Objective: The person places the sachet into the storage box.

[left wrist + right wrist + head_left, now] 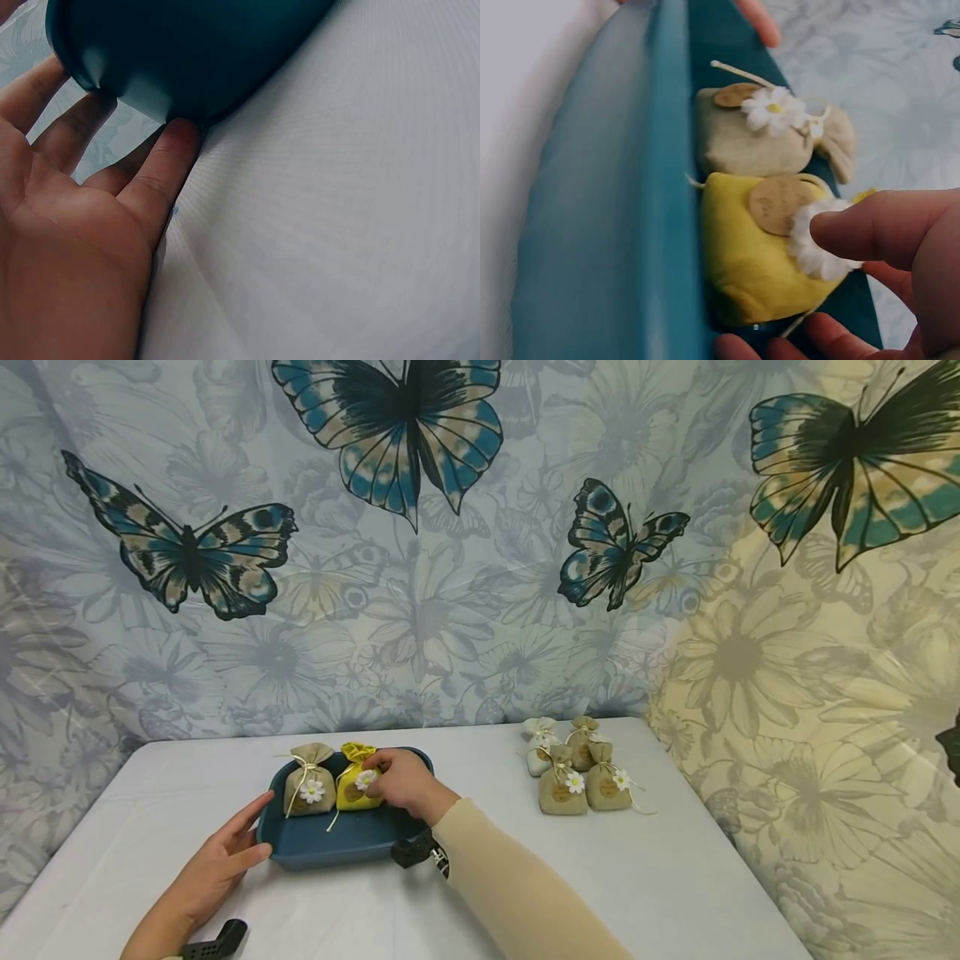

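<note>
A yellow drawstring pouch with a round tag and a white daisy stands in the dark blue tray. My right hand grips this pouch near its neck, thumb over the daisy and fingers around its far side. Beside it in the tray is a beige drawstring pouch, also bearing a daisy. At the tray's left end, my left hand rests its spread, fairly straight fingers against the outer wall. In the left wrist view, its fingertips touch the tray's wall.
Several drawstring pouches stand grouped at the back right of the white-covered table, including a white one and a beige one. A butterfly-printed cloth hangs behind the table.
</note>
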Tool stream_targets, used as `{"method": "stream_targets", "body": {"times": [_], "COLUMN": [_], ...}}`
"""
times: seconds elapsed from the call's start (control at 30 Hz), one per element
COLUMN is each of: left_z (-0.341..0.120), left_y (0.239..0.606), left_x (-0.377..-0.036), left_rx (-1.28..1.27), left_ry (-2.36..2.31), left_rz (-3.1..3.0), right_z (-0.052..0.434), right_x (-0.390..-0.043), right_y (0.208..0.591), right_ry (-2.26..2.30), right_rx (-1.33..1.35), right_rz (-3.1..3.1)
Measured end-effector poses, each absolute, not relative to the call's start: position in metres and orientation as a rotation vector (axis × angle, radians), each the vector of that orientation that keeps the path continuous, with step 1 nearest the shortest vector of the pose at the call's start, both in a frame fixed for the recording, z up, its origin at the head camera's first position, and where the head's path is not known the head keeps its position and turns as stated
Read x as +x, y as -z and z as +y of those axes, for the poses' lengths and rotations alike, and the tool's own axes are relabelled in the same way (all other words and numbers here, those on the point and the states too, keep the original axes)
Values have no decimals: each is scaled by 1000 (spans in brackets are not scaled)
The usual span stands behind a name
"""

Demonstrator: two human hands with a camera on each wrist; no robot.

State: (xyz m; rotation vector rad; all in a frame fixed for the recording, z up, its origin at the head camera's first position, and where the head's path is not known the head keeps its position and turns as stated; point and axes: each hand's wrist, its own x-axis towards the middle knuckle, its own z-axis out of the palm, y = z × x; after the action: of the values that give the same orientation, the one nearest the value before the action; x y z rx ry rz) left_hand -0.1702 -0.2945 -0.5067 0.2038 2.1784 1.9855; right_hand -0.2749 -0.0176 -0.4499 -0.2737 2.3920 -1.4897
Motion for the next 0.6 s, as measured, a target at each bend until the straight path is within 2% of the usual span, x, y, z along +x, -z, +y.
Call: {"method": "stream_targets", "body": {"times": [0.37,0.6], "left_z": [-295,-294], "left_y": [507,505], "left_x": [-170,-170], "left_rx": [183,180], "left_ry": [-1975,-1980], "left_rz": [2164,2168], "right_z": [-3,24], "right_x": [-266,-259], "right_y": [431,420], "right_ry": [1632,1801], "right_rx": [-234,-304], "right_rz": [2200,2007]}}
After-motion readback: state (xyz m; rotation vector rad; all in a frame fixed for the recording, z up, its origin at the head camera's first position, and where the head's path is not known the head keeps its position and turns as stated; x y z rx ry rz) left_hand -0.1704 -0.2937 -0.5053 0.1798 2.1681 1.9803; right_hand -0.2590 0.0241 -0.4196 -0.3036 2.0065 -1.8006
